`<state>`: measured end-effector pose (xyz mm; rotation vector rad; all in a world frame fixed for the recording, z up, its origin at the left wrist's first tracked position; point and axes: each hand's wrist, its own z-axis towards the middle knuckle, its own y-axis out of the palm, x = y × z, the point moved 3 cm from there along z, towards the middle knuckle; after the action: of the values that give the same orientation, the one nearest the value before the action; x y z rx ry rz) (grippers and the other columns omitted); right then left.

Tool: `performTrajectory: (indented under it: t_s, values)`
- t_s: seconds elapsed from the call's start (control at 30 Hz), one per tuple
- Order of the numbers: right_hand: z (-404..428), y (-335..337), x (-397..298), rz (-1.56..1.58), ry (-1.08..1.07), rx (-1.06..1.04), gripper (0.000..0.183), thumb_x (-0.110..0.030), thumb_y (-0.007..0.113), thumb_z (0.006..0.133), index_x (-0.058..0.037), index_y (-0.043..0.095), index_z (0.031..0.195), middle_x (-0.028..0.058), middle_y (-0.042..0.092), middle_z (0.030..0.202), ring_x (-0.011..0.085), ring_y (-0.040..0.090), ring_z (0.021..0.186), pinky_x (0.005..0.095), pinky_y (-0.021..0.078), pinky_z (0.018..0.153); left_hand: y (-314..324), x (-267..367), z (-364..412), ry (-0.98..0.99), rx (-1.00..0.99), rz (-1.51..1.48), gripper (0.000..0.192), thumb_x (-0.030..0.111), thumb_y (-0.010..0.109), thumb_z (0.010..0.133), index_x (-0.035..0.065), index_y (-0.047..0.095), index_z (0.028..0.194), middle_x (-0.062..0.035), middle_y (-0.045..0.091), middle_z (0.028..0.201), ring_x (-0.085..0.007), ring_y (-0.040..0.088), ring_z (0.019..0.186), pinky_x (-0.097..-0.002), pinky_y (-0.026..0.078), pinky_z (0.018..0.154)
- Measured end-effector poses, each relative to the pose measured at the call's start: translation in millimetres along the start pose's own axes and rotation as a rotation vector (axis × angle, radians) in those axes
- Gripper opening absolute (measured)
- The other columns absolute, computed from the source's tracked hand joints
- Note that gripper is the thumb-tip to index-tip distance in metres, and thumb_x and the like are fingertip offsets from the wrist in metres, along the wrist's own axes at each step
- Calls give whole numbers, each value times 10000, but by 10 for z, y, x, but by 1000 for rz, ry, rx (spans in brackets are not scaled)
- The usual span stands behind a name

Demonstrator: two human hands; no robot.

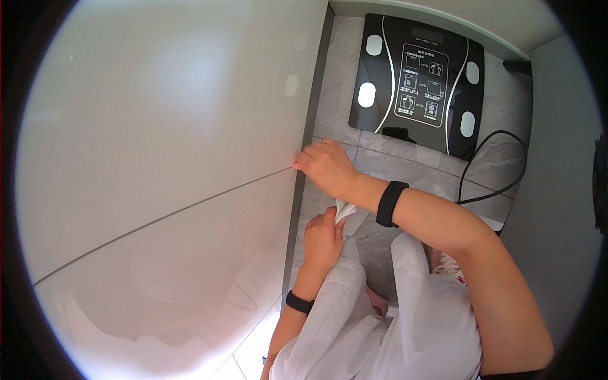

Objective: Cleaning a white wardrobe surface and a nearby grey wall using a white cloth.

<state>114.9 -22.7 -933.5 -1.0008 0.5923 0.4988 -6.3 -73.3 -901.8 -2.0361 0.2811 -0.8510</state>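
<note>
My left hand (325,240) pinches a folded piece of white tissue or paper (343,211) between thumb and fingers, low over the tiled floor. Just beyond it, my right hand (327,166) touches the dark edge strip (308,128) of a glossy white panel (156,118). Its fingertips are bent at the end of a thin seam that parts this panel from a second glossy white panel (180,266). The underside of the right hand is hidden, so whether it pinches anything does not show. Black bands circle both wrists.
A black glass body scale (422,85) with printed diagrams lies on grey marbled tiles (342,90) ahead. A black cable (525,156) loops at its right. A grey panel (555,190) bounds the right side. My white-clothed legs (380,327) are close below my hands.
</note>
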Motion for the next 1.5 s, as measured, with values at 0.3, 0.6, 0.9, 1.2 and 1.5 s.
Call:
performTrajectory:
  t_s: [0.3, 0.6, 0.9, 1.2, 1.5]
  values:
    - [11, -12, 2, 28, 89, -98, 134, -174, 557, 768, -67, 594, 697, 87, 589, 690, 239, 586, 731, 362, 428, 701, 15, -15, 8, 5, 6, -2, 183, 156, 511, 836, -16, 470, 883, -238, 551, 759, -424, 526, 738, -462, 410, 619]
    - [-102, -105, 155, 607, 488, -690, 316, -319, 622, 729, -29, 593, 850, 139, 617, 828, 294, 586, 816, 362, 445, 718, -65, -60, -21, -21, 15, -13, 237, 167, 510, 844, -16, 500, 994, -230, 562, 765, -409, 544, 733, -447, 420, 613]
    - [-429, -384, 127, 421, 145, -1084, 431, -352, 635, 706, -12, 588, 967, 186, 607, 907, 333, 582, 840, 399, 459, 725, -189, -180, 53, -169, -81, -234, 193, 148, 546, 848, 1, 551, 974, -130, 616, 799, -179, 597, 706, -290, 437, 588]
    - [484, -938, 1281, 603, 853, 386, 347, -162, 531, 729, 61, 519, 995, 231, 592, 930, 348, 578, 870, 384, 445, 748, -347, -203, 73, -137, 265, -348, 222, 99, 552, 843, -9, 504, 1031, -111, 596, 974, -174, 575, 896, -278, 449, 783]
    - [1392, -708, 1892, 701, 846, 378, 484, -52, 465, 814, -86, 390, 1291, 86, 523, 1146, 208, 501, 1009, 302, 387, 852, -287, -179, 132, -96, 181, -299, 268, 119, 551, 827, -8, 506, 1058, -159, 593, 1004, -289, 574, 928, -344, 445, 802]
